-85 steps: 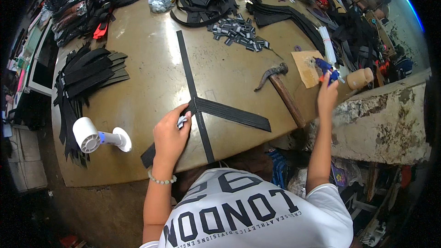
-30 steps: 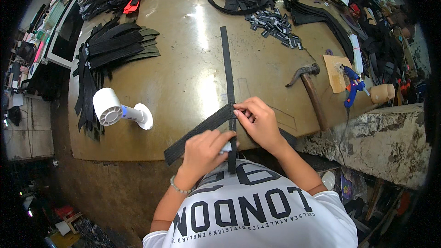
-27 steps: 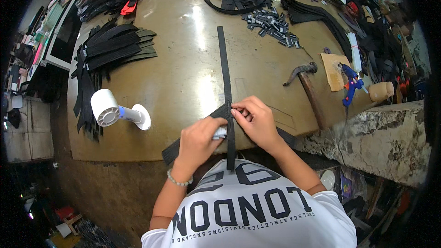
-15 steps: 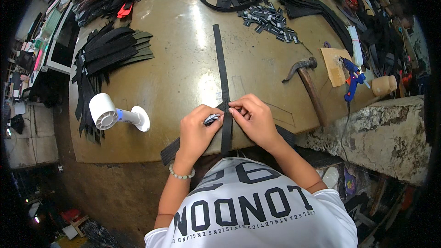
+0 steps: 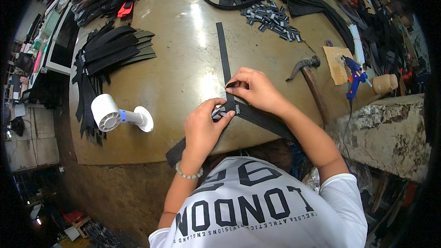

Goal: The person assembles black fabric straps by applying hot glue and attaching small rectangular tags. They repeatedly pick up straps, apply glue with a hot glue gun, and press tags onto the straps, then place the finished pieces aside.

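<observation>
A long narrow black webbing strap (image 5: 222,48) lies away from me on the table, its near part between my hands. My right hand (image 5: 255,89) is closed in a pinch on this strap, where a piece of it looks folded over. Just below, my left hand (image 5: 203,126) presses thumb and fingers at the strap's near part. Several small grey-and-white tabs (image 5: 220,112), perhaps labels, are tucked in the left fingers. A wider black webbing band (image 5: 264,121) passes under the hands, one end showing at the lower left beside my left wrist.
A white handheld fan (image 5: 131,117) stands at the left, near a stack of black and olive straps (image 5: 112,48). Small dark labels (image 5: 271,20) lie piled at the far right. A hammer (image 5: 308,76), a blue glue gun (image 5: 354,77) on cardboard and a tape roll (image 5: 385,83) sit to the right.
My right hand has moved up and away from me, and the narrow strap's near end no longer hangs toward me. My left hand has shifted slightly right; the wide band is more exposed.
</observation>
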### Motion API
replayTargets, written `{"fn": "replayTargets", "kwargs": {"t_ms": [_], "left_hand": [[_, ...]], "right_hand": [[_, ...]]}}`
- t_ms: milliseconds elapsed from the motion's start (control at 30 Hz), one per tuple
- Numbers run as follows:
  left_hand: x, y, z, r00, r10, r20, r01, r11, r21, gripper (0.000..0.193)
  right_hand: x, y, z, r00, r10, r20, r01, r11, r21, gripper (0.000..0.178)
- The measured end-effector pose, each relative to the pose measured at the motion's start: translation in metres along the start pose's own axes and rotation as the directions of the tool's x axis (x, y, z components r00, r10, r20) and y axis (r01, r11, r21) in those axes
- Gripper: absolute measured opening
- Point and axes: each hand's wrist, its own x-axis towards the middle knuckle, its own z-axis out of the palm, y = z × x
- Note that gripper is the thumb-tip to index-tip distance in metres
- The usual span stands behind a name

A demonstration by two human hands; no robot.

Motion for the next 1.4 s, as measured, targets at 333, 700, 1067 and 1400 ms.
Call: {"fn": "replayTargets", "kwargs": {"t_ms": [333,700,1067,1400], "left_hand": [[-0.005,0.005,-0.004,0.984,0.154,0.092,-0.171,0.959,0.227,0.034],[-0.004,0.005,-0.004,0.988,0.135,0.073,-0.147,0.968,0.201,0.035],[-0.002,0.009,-0.006,0.990,0.123,0.074,-0.134,0.976,0.172,0.038],[-0.003,0.010,-0.006,0.987,0.139,0.077,-0.152,0.968,0.199,0.036]], "right_hand": [[-0.003,0.000,-0.002,0.972,0.033,-0.231,-0.077,0.980,-0.185,0.021],[-0.070,0.026,-0.005,0.795,-0.563,0.227,0.566,0.552,-0.613,0.039],[-0.073,0.025,-0.012,0.754,-0.576,0.315,0.603,0.419,-0.679,0.043],[-0.074,0.018,-0.006,0.769,-0.587,0.254,0.570,0.449,-0.689,0.040]]}}
